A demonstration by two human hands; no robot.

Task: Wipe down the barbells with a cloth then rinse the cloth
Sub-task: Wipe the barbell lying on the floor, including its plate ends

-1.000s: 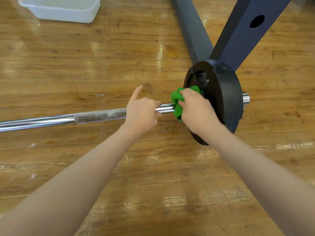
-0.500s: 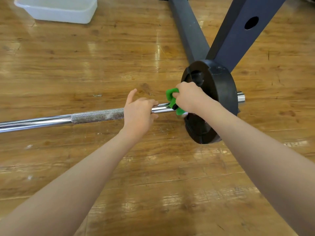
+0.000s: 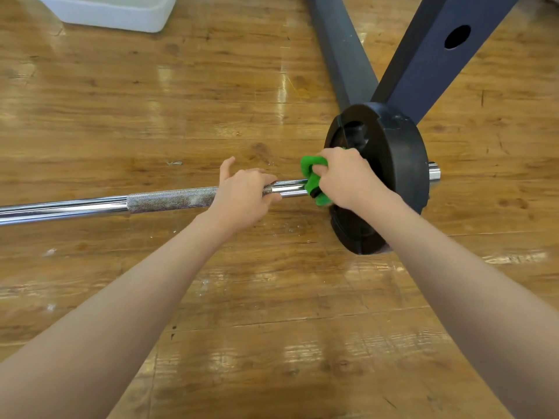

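Wipe step in hand, judged partway; rinse not begun. Left to right:

Tub at far upper left on floor, well apart from both hands; likely the rinse station, contents not readable from here.

Bar lying across the view, left edge to plate. Smooth chrome at far left, knurled band in the middle, smooth chrome again up to the cloth. No telling from sheen alone which stretches are wiped; chalky marks on the knurl suggest that part needs work.

Left hand on bar at the right end of the knurl. Fingers curled over the top and round the shaft, gripping; forefinger lifted, pointing away, off the metal. Judged to be steadying the bar.

Short bare chrome gap between the hands.

Cloth, green, bunched, wrapped on the bar just inboard of the plate. Right hand closed round it, fingers buried in the folds, knuckles up, wrist against the plate face. Small dark part showing under the cloth, probably a collar; not certain.

Plate, black, upright on floor, touching the right hand. Sleeve end poking out beyond. Rack legs behind, dark, forming a V.

Left to do, as judged: rest of shaft, possibly plate and sleeve, then carry cloth to tub.
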